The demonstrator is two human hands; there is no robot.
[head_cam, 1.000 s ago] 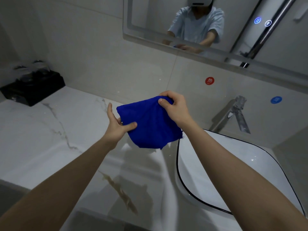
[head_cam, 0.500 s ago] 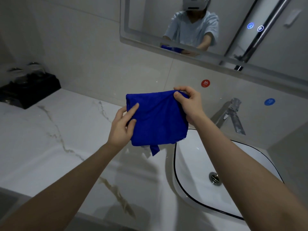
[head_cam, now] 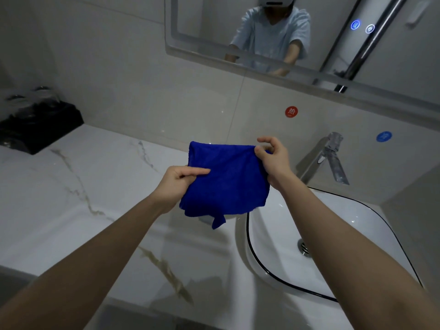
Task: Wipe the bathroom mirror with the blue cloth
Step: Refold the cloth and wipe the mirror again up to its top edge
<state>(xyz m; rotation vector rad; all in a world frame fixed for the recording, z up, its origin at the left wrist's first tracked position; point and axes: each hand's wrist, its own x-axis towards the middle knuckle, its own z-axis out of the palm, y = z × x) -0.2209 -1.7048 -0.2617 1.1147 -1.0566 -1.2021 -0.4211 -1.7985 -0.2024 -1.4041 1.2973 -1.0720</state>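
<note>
Obs: blue cloth (head_cam: pixel 228 182) held in mid-air between both hands, above the seam where marble countertop (head_cam: pixel 83 186) meets sink basin (head_cam: pixel 345 234). It is well below the mirror (head_cam: pixel 209 27) and not touching it.

L hand (head_cam: pixel 177 184): thumb + index pinch the cloth's left edge; other fingers curled under, partly hidden. R hand (head_cam: pixel 273 160): thumb + a finger pinch the upper right corner; index lifted, loosely bent, off the fabric.

Cloth hangs as a rough sheet with the top edge stretched between the hands. The bottom sags, and a small tail dangles at the lower edge.

Step (est.): squaring/folding the cloth into a pad before the first wipe. No wiping done yet.

To do well:
- Fold the tail inward so no loose end drags on the glass or dips into the basin.
- Aim for a flat pad, then shift one hand to a flat-palm hold behind it.
- Raise toward the glass clear of the faucet (head_cam: pixel 326 160); start at a top corner w/ overlapping strokes.

Vs 0.5 s ago: L fingers lay straight across the cloth front; now curled into a pinch. The cloth was a neater rectangle; now it is wider and slacker. R hand is at the same corner.
</note>
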